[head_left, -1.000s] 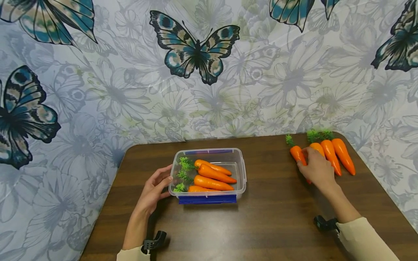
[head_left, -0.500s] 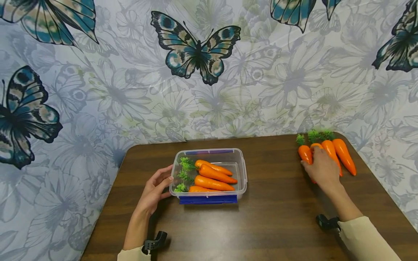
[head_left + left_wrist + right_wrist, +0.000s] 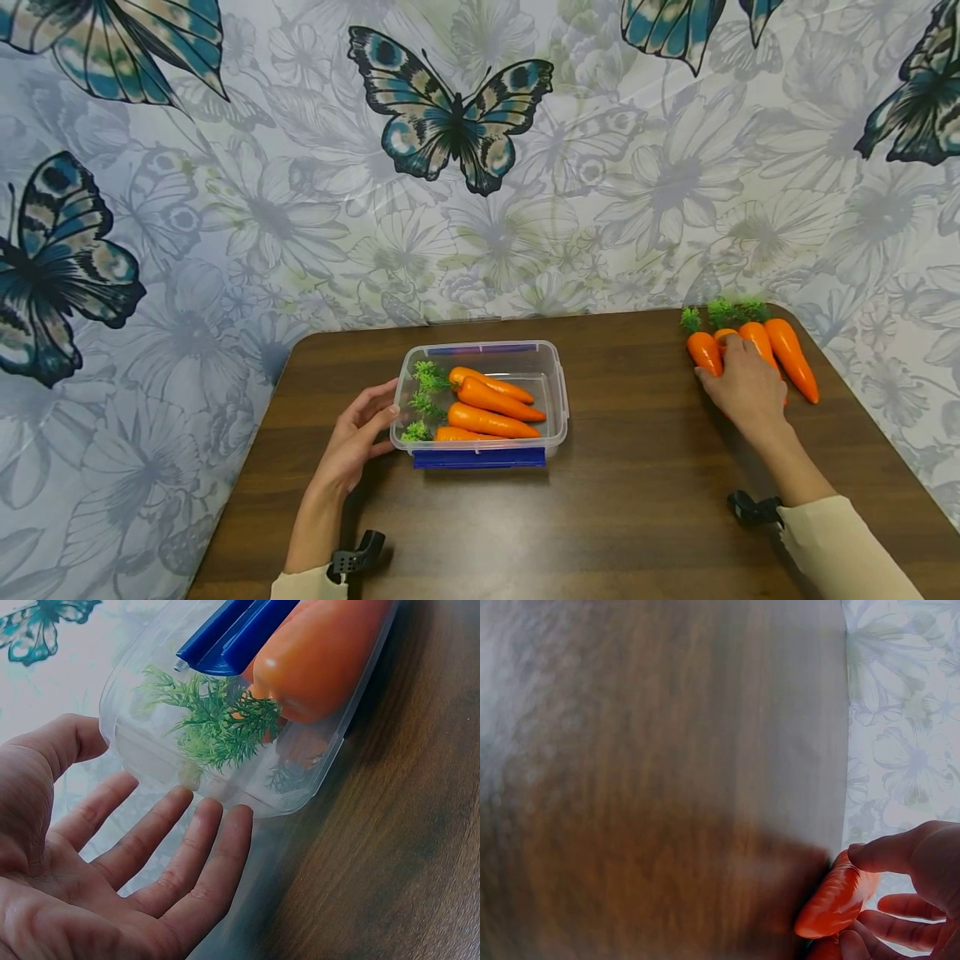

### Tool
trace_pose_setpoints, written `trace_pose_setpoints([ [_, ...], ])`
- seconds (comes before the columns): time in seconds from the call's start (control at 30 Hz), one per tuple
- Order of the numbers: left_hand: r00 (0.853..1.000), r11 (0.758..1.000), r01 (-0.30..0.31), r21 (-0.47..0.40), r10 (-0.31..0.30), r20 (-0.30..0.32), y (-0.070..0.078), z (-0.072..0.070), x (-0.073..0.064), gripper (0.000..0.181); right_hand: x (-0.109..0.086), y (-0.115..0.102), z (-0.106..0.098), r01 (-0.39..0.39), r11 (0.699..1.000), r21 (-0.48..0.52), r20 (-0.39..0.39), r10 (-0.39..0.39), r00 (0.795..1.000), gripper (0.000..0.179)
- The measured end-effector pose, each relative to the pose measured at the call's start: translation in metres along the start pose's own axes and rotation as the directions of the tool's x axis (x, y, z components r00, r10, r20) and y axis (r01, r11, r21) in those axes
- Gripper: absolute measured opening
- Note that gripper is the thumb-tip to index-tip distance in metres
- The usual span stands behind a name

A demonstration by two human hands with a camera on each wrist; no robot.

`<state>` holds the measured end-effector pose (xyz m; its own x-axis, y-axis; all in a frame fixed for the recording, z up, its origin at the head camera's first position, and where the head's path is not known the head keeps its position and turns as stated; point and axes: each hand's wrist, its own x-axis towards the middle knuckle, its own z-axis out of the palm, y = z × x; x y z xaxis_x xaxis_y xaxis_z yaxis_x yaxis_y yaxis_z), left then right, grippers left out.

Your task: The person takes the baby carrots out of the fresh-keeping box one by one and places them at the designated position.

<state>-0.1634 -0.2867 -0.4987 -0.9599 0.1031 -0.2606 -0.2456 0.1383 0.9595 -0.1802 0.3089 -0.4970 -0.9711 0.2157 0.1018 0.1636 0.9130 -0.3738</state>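
The leftmost carrot (image 3: 703,352) of a row on the table lies under the right hand (image 3: 750,392), which pinches it, thumb on one side and curled fingers on the other (the right wrist view is blurred, but shows the thumb touching it). Just past those fingers is a second carrot (image 3: 723,333), largely covered by them; beyond, on the hand's far side, come a third carrot (image 3: 759,340), partly hidden, and a fourth carrot (image 3: 792,358), in full sight. Their green tops (image 3: 722,312) lie ahead of the hand.

Well to that hand's left sits a clear plastic box (image 3: 561,392) with four more carrots (image 3: 491,421), leaves toward the left hand (image 3: 360,429), tips pointing away from it. The left hand's thumb touches the box's end, its fingers spread and nearly straight (gripping nothing). A blue latch (image 3: 480,458) runs along the box's near side. Bare brown table (image 3: 600,508) stretches between the hands; ahead of both hangs a flowered backdrop (image 3: 667,183) with butterflies.
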Motion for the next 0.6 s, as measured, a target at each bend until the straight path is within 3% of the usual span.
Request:
trace_pose_setpoints([
  [0.37, 1.0, 1.0, -0.007, -0.002, 0.007, 0.001, 0.001, 0.0, -0.001, 0.055, -0.001, -0.005, -0.006, 0.002, 1.0, 0.002, -0.015, -0.002, 1.0, 0.068],
  [0.6, 1.0, 1.0, -0.005, -0.005, 0.005, 0.0, 0.0, 0.0, 0.001, 0.054, -0.006, -0.028, -0.017, 0.083, 0.997, -0.009, -0.05, -0.083, 0.995, 0.067],
])
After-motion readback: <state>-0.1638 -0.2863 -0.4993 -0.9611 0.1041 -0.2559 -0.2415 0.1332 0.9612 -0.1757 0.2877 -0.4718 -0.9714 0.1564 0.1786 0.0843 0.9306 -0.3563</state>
